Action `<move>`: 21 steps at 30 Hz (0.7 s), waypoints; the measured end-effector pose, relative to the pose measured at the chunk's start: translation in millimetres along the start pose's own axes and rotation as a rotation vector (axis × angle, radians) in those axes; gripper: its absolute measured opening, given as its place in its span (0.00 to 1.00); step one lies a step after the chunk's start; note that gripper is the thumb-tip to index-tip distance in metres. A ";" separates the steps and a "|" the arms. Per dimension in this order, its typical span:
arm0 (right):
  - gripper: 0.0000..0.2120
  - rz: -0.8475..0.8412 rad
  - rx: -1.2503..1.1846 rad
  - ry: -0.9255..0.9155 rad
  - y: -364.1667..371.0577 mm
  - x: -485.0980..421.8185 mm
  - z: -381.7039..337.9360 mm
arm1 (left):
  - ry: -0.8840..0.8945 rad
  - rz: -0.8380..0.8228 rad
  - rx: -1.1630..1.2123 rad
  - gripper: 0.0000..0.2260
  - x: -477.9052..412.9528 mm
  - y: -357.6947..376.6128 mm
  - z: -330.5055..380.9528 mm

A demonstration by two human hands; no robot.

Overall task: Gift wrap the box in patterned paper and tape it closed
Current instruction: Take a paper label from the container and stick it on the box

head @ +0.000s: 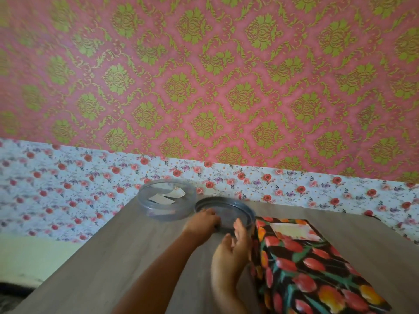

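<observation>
Nearest lies the rectangular box (313,268) in black paper with red and orange tulips, on the right of the grey wooden worktop (113,257). Wrapping looks almost finished; one pale flap (294,231) perhaps needs tape. Beside it the right hand (231,250) has straight fingers, and the left hand (204,222) curls on a round clear plastic lid (235,211).
</observation>
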State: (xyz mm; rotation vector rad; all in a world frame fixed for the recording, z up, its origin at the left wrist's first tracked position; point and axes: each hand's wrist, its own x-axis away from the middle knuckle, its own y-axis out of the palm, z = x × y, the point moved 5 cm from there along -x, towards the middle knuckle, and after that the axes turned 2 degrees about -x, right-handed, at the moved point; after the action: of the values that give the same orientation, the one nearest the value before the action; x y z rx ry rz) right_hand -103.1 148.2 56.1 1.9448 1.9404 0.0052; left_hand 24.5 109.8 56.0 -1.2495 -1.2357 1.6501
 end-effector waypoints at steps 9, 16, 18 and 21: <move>0.19 0.085 -0.133 0.251 55.5 -50.0 40.8 | -0.334 0.705 0.971 0.06 17.4 -76.3 -63.2; 0.22 -0.242 0.210 0.226 131.0 -67.7 66.6 | -0.643 0.763 1.377 0.18 38.5 -55.7 -149.9; 0.23 -0.297 0.251 0.252 143.2 -70.9 73.3 | -0.706 0.784 1.364 0.17 39.6 -50.1 -166.0; 0.25 -0.377 0.272 0.224 163.6 -76.9 80.4 | -0.829 0.754 0.979 0.17 39.2 -44.0 -183.7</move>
State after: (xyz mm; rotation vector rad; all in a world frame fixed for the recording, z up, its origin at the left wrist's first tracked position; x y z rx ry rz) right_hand 73.0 58.4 47.5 1.7634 2.5471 -0.1582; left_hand 190.0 207.4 73.9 -0.3595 -0.1081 2.9602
